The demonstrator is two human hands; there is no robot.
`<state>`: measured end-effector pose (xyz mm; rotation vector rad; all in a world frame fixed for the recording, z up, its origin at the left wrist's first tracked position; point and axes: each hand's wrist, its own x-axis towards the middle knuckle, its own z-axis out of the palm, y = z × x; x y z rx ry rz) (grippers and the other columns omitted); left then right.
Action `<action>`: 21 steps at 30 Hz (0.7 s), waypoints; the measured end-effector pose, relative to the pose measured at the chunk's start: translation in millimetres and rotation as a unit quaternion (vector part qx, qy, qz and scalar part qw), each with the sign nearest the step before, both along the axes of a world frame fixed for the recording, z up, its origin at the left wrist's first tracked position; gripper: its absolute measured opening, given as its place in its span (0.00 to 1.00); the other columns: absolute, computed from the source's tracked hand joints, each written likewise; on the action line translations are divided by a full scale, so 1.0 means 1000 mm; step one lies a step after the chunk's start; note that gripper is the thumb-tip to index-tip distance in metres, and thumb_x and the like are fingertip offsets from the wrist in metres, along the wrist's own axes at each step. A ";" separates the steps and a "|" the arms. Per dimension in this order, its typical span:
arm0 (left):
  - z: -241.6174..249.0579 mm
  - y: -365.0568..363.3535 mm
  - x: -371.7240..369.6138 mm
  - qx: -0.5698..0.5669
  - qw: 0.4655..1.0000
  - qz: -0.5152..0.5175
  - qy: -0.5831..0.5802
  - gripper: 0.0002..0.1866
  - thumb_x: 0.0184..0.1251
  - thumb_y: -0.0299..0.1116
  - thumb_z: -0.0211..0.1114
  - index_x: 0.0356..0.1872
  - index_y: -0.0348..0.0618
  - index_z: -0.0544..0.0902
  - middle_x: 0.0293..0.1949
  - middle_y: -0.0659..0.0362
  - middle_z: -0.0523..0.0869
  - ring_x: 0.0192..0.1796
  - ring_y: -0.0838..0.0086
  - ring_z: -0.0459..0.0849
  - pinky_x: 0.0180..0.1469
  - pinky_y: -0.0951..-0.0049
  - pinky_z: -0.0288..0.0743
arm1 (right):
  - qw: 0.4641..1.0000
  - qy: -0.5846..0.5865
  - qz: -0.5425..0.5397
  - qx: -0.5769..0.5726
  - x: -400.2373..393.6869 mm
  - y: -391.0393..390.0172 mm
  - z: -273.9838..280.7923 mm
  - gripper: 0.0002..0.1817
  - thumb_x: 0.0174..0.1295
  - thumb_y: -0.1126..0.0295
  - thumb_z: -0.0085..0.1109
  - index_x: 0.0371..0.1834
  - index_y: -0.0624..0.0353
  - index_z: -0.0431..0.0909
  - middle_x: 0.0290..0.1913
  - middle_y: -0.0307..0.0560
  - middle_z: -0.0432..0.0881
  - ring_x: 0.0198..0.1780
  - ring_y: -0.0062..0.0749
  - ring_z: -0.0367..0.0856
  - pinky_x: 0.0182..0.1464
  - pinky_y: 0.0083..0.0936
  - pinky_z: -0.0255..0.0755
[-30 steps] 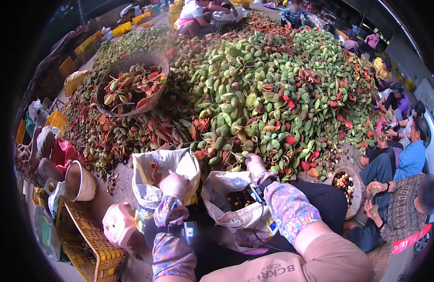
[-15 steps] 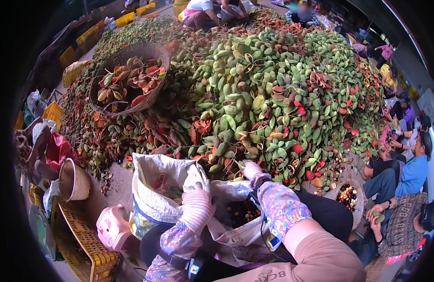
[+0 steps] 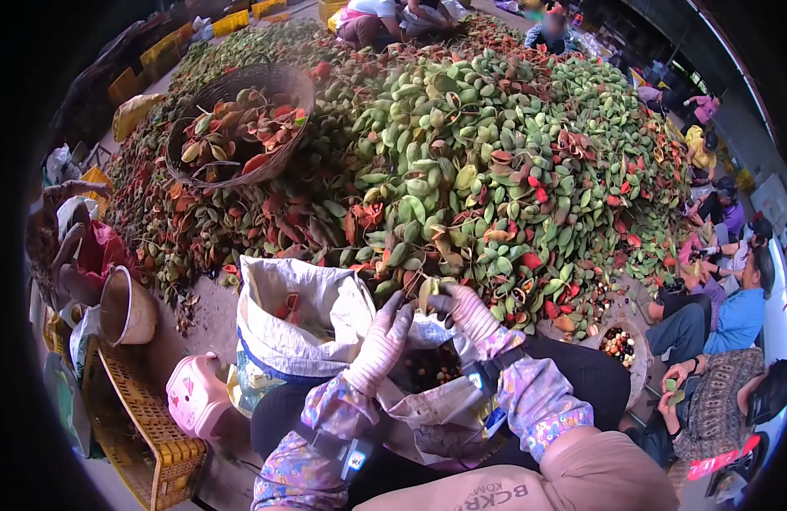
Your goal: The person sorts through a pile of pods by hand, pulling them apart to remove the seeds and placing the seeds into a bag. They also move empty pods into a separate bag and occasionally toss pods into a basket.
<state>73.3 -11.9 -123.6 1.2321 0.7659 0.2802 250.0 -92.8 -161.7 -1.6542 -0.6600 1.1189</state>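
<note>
My right hand (image 3: 467, 308), in a striped glove with dark fingertips, is closed around a green seed pod (image 3: 428, 294). To its left is my gloved left hand (image 3: 383, 339), its fingers stretched upward with nothing seen between them. Beside my left hand stands a white woven sack (image 3: 295, 336) with a few red and green pod pieces inside. Below my hands, a second sack (image 3: 440, 409) lies open between my legs with dark and pale seeds (image 3: 432, 368) in it. The large heap of green and red pods (image 3: 444, 170) rises just beyond.
A wicker basket (image 3: 178, 153) of opened pods rests on the heap. At left are a pink stool (image 3: 197, 396), a yellow crate (image 3: 146, 409) and a pale bucket (image 3: 129, 311). A co-worker (image 3: 721, 400) sits at right near a basin of seeds (image 3: 645, 362).
My right hand has drawn back from the heap's edge with a pod. My left hand has left the white sack's rim and come up toward the right one.
</note>
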 end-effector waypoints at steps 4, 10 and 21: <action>-0.035 -0.007 -0.003 0.144 0.984 -0.074 0.072 0.24 0.68 0.49 0.56 0.53 0.39 0.77 0.35 0.60 0.83 0.31 0.76 0.77 0.33 0.75 0.72 | 0.957 -0.280 0.056 0.053 -0.067 -0.030 0.019 0.15 0.52 0.69 0.61 0.43 0.63 0.77 0.30 0.45 0.80 0.31 0.31 0.77 0.36 0.27 0.71; -0.093 -0.040 -0.012 0.020 0.998 -0.037 -0.052 0.17 0.73 0.41 0.52 0.49 0.36 0.78 0.37 0.62 0.84 0.36 0.81 0.79 0.41 0.80 0.74 | 0.993 0.087 -0.077 0.017 -0.088 -0.076 -0.019 0.16 0.67 0.57 0.50 0.48 0.56 0.78 0.26 0.39 0.79 0.17 0.18 0.71 0.17 0.15 0.65; -0.084 -0.060 -0.014 -0.150 0.983 -0.092 -0.051 0.22 0.65 0.29 0.62 0.60 0.38 0.73 0.44 0.60 0.83 0.43 0.77 0.79 0.46 0.78 0.75 | 0.981 0.146 -0.116 0.045 -0.076 -0.082 -0.096 0.16 0.63 0.60 0.54 0.50 0.56 0.77 0.40 0.40 0.82 0.42 0.29 0.77 0.46 0.26 0.72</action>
